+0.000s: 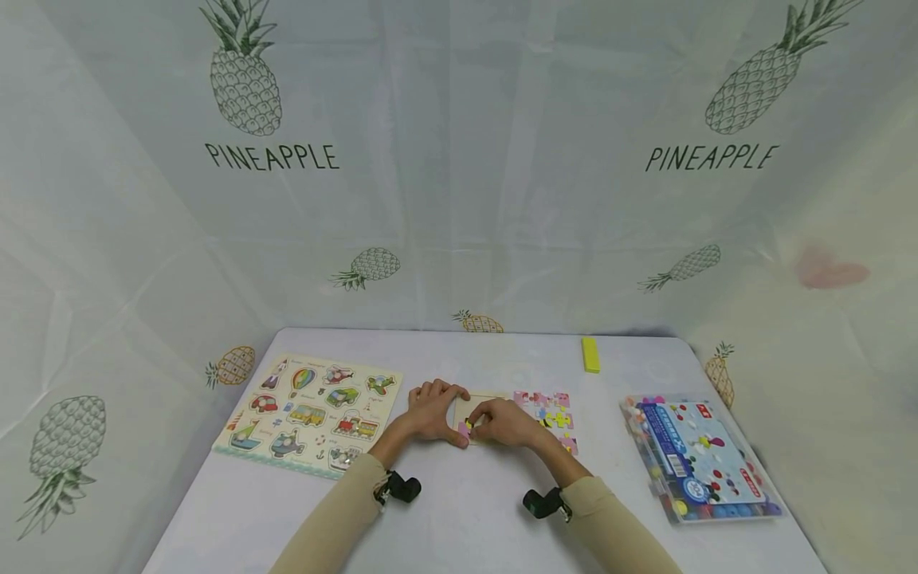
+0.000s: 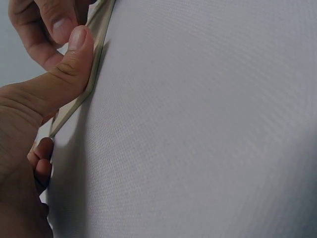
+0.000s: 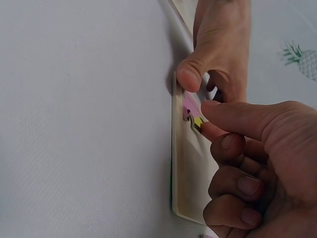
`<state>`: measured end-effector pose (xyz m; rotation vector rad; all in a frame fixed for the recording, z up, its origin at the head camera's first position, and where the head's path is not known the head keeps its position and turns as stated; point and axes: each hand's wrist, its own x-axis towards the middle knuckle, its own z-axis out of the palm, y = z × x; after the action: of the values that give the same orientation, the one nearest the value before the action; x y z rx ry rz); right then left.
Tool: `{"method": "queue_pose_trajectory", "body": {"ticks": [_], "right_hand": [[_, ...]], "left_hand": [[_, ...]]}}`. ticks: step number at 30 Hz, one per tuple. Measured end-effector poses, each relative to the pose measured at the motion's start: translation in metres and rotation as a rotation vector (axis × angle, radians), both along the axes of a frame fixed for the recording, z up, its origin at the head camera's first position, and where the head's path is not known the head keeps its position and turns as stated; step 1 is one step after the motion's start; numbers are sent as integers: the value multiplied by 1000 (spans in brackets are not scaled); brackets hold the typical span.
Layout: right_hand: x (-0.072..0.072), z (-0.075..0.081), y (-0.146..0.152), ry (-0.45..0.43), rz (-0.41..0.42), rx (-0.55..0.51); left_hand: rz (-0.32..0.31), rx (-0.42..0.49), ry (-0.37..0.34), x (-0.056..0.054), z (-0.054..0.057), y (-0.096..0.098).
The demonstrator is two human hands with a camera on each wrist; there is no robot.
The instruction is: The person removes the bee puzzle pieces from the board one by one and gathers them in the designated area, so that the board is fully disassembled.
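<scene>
A shallow wooden puzzle tray (image 1: 490,395) lies near the middle of the table, with a pink puzzle piece (image 3: 190,105) in its near left corner. My left hand (image 1: 433,411) grips the tray's left end, thumb at the near corner and fingers spread toward the far side. Over that same corner, my right hand (image 1: 502,422) pinches a small puzzle piece with yellow on it (image 3: 198,121) between thumb and index finger, beside the pink one. The fingertips partly hide this piece. In the right wrist view the other right fingers are curled in.
Several loose pink and yellow puzzle pieces (image 1: 559,405) lie together just right of the tray. A picture board with vehicles (image 1: 315,418) lies at left. At right is a clear case of colourful parts (image 1: 699,454); a yellow block (image 1: 590,355) lies at the back.
</scene>
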<state>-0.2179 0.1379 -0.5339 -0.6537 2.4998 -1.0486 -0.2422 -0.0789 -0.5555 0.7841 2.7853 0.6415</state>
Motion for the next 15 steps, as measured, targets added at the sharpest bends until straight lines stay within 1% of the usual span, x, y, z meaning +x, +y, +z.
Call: {"method": "queue_pose_trajectory", "body": {"ticks": [8,13,15], "right_hand": [[-1,-1,0,-13,-21,-10],[-1,-1,0,18,-23,8],[-1,-1,-1,33,-13,17]], "left_hand": [[-3,1,-2,-1,-1,-1],[-2,0,6,0,-1,-1],[-3,4,6,0,-1,-1]]}}
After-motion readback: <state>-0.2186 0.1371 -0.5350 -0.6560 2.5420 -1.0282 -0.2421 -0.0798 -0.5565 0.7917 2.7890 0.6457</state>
